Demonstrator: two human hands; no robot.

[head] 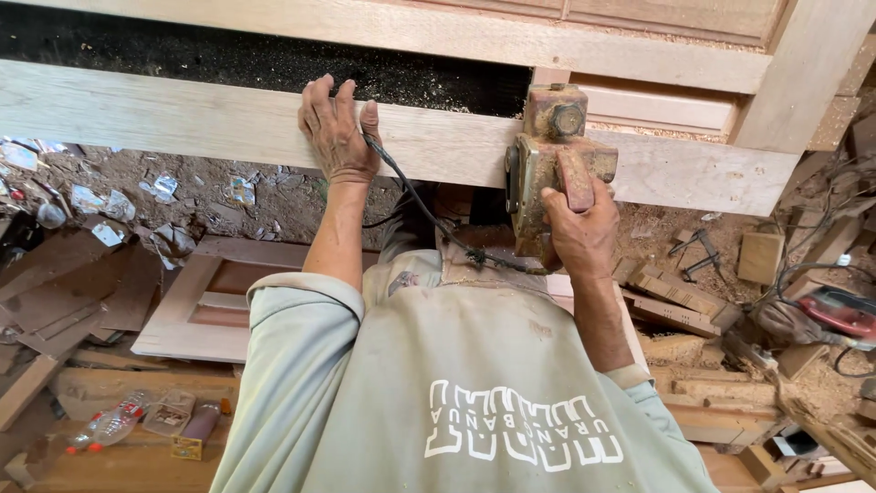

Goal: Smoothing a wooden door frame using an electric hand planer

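- The worn, rust-stained metal power tool with a reddish handle (pixel 554 169) sits against the pale wooden rail (pixel 219 123) of a large wooden frame, near the middle of the view and just right of the rail's centre.
- The right hand (pixel 578 233) is clenched around the tool's reddish handle from below, so the tool's body rises directly above the fingers and touches the rail's face.
- The left hand (pixel 338 132) lies well to the left of the tool, palm flat on the same rail, fingers spread over its upper edge; it grasps nothing and only presses the wood.
- A thin black cable (pixel 429 219) runs from beside the left hand's thumb down and across to the base of the tool, passing between the two forearms.
- Sawdust covers the dark gap (pixel 274 59) above the rail.
- Offcut wooden blocks (pixel 675 297) lie on the floor to the right, near a red power tool (pixel 844 310).
- A panelled wooden door leaf (pixel 205 306) lies on the left, with plastic bottles (pixel 114 424) nearby.
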